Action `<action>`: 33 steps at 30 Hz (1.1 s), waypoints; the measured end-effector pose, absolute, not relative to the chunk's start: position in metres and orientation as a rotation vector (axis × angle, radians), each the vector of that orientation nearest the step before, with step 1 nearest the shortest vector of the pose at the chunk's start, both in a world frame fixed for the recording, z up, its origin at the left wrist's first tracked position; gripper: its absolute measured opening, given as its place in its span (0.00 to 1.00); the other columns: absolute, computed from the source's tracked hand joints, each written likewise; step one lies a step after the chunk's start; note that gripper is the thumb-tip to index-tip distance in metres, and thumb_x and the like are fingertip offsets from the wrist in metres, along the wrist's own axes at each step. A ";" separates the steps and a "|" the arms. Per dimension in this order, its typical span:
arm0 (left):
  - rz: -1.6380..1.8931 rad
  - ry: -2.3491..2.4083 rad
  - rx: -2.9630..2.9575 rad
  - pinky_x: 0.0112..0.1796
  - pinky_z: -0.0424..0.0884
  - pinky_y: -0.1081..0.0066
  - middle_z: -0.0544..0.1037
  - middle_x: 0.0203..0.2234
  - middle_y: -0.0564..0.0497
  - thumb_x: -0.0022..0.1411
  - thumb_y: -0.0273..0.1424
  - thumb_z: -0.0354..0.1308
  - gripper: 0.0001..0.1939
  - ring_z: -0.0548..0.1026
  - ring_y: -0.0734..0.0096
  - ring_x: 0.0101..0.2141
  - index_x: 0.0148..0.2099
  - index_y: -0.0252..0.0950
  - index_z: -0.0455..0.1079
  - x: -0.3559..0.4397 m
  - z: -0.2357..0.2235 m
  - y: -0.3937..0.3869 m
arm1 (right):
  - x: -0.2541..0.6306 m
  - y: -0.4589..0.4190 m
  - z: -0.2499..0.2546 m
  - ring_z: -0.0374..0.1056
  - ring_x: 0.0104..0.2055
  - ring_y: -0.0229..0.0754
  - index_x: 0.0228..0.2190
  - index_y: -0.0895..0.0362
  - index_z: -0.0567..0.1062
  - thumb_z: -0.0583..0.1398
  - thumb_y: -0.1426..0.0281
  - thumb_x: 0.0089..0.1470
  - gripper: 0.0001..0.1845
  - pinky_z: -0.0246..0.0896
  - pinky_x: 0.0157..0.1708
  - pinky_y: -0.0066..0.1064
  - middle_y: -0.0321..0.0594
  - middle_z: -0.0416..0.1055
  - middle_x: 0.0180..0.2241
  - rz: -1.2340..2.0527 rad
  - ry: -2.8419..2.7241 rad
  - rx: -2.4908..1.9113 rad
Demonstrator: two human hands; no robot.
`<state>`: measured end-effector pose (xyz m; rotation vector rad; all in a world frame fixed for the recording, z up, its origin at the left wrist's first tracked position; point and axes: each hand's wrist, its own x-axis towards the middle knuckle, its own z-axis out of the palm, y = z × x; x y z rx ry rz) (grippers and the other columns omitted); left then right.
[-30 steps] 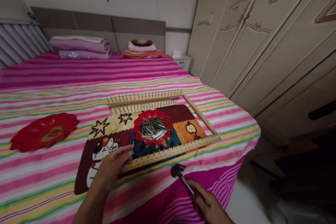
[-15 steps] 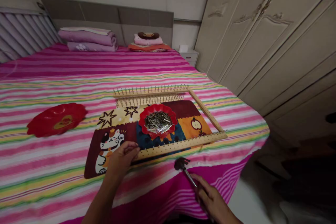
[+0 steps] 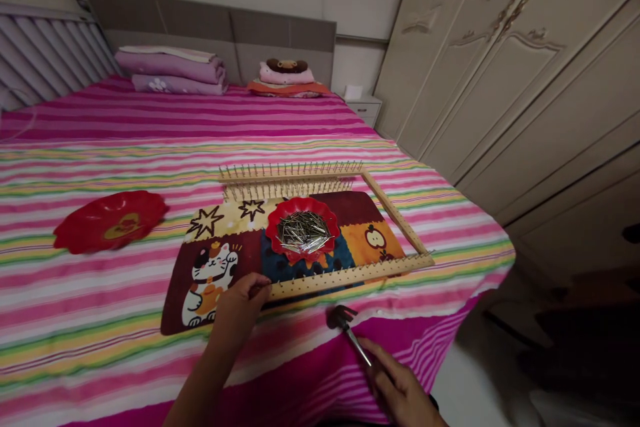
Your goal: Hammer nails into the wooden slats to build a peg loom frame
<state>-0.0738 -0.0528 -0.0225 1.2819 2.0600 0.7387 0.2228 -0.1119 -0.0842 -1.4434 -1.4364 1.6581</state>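
Observation:
My right hand (image 3: 397, 380) is wrapped around the handle of a claw hammer (image 3: 356, 341), whose dark head sits over the bed's front edge, apart from the wood. My left hand (image 3: 245, 303) is closed in a pinch at the left end of the near bar of a wooden frame (image 3: 345, 275). Whatever lies between those fingertips is too small to make out. Rows of upright nails stand along the frame's far bars, and small nails or holes dot the near bar. Inside the frame, a red scalloped bowl (image 3: 273, 235) holds a heap of loose nails (image 3: 305, 230).
A patterned mat (image 3: 173, 310) with a cat print lies under the bowl and part of the frame. To the left is a red plate (image 3: 83, 223) on the striped bedspread (image 3: 100, 307). Folded bedding (image 3: 170, 67) is stacked by the headboard. Wardrobe doors (image 3: 475, 80) stand on the right.
The view has shifted slightly. My left hand stays pinched at the end of the near bar, and the hammer remains in my right hand, its head turned a little.

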 end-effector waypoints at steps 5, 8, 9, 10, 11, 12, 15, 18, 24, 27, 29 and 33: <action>0.762 2.060 1.355 0.33 0.63 0.72 0.77 0.28 0.54 0.50 0.38 0.51 0.11 0.73 0.70 0.30 0.31 0.40 0.72 -0.072 -0.025 -0.053 | 0.189 -0.111 -0.039 0.51 0.14 0.30 0.57 0.53 0.59 0.51 0.53 0.55 0.31 0.42 0.12 0.22 0.28 0.60 0.21 1.864 -1.429 -1.286; 0.773 2.078 1.359 0.33 0.63 0.73 0.77 0.28 0.54 0.50 0.36 0.52 0.10 0.72 0.71 0.30 0.31 0.40 0.72 -0.072 -0.026 -0.053 | 0.161 -0.096 -0.004 0.48 0.14 0.30 0.56 0.54 0.60 0.50 0.59 0.58 0.26 0.41 0.14 0.22 0.25 0.55 0.17 1.727 -1.491 -1.203; 0.779 2.084 1.363 0.32 0.63 0.73 0.77 0.27 0.55 0.50 0.36 0.52 0.09 0.72 0.71 0.29 0.30 0.40 0.71 -0.073 -0.026 -0.053 | 0.152 -0.090 0.004 0.48 0.16 0.31 0.55 0.54 0.62 0.50 0.61 0.59 0.24 0.41 0.15 0.23 0.25 0.54 0.17 1.656 -1.547 -1.155; 0.785 2.085 1.366 0.32 0.63 0.73 0.77 0.26 0.55 0.50 0.35 0.52 0.09 0.72 0.72 0.29 0.30 0.40 0.71 -0.073 -0.026 -0.054 | 0.145 -0.084 0.011 0.47 0.17 0.31 0.54 0.54 0.63 0.51 0.64 0.59 0.22 0.42 0.16 0.23 0.25 0.53 0.17 1.604 -1.614 -1.107; 0.788 2.083 1.369 0.31 0.63 0.74 0.77 0.26 0.55 0.50 0.35 0.52 0.08 0.72 0.72 0.28 0.29 0.40 0.71 -0.073 -0.026 -0.054 | 0.138 -0.078 0.016 0.47 0.18 0.31 0.54 0.53 0.64 0.51 0.67 0.58 0.21 0.43 0.17 0.23 0.25 0.53 0.18 1.547 -1.675 -1.073; 0.784 2.081 1.374 0.30 0.62 0.74 0.76 0.24 0.55 0.50 0.34 0.52 0.08 0.72 0.72 0.27 0.28 0.39 0.70 -0.073 -0.025 -0.054 | 0.132 -0.073 0.019 0.47 0.18 0.31 0.54 0.52 0.64 0.51 0.69 0.58 0.21 0.44 0.18 0.23 0.26 0.53 0.18 1.507 -1.741 -1.052; 0.737 2.098 1.392 0.27 0.60 0.74 0.73 0.21 0.56 0.49 0.34 0.52 0.06 0.70 0.73 0.25 0.25 0.39 0.68 -0.072 -0.024 -0.055 | 0.121 -0.064 0.022 0.49 0.18 0.32 0.54 0.49 0.64 0.50 0.74 0.58 0.23 0.48 0.18 0.22 0.27 0.57 0.19 1.451 -1.919 -1.042; 0.708 2.118 1.420 0.27 0.60 0.75 0.71 0.19 0.57 0.49 0.32 0.52 0.05 0.69 0.74 0.24 0.25 0.39 0.67 -0.070 -0.023 -0.055 | 0.123 -0.067 0.025 0.54 0.19 0.32 0.55 0.49 0.63 0.49 0.74 0.58 0.24 0.54 0.20 0.22 0.29 0.64 0.22 1.425 -1.983 -1.026; 0.743 2.084 1.445 0.30 0.63 0.74 0.77 0.26 0.55 0.50 0.35 0.51 0.08 0.73 0.72 0.28 0.29 0.40 0.70 -0.074 -0.028 -0.054 | 0.169 -0.087 0.016 0.69 0.38 0.40 0.54 0.50 0.65 0.51 0.67 0.59 0.21 0.64 0.41 0.30 0.37 0.73 0.36 1.369 -1.957 -1.147; 0.699 2.027 1.420 0.31 0.65 0.74 0.78 0.28 0.55 0.50 0.36 0.51 0.10 0.74 0.71 0.29 0.33 0.41 0.71 -0.080 -0.025 -0.053 | 0.204 -0.096 -0.014 0.70 0.23 0.38 0.55 0.49 0.64 0.50 0.63 0.59 0.22 0.67 0.28 0.25 0.33 0.74 0.25 1.448 -1.978 -1.192; 0.703 2.051 1.396 0.31 0.65 0.74 0.78 0.27 0.55 0.51 0.36 0.50 0.11 0.74 0.71 0.30 0.35 0.42 0.72 -0.085 -0.019 -0.050 | 0.224 -0.100 -0.037 0.73 0.32 0.42 0.54 0.48 0.65 0.51 0.62 0.59 0.22 0.67 0.36 0.29 0.37 0.76 0.30 1.426 -1.962 -1.309; 0.791 2.204 1.513 0.34 0.65 0.72 0.78 0.30 0.53 0.54 0.37 0.48 0.13 0.73 0.69 0.32 0.36 0.41 0.72 -0.084 -0.002 -0.031 | 0.248 -0.102 -0.078 0.63 0.53 0.50 0.54 0.53 0.67 0.51 0.59 0.58 0.25 0.55 0.53 0.37 0.44 0.71 0.49 1.401 -1.824 -1.477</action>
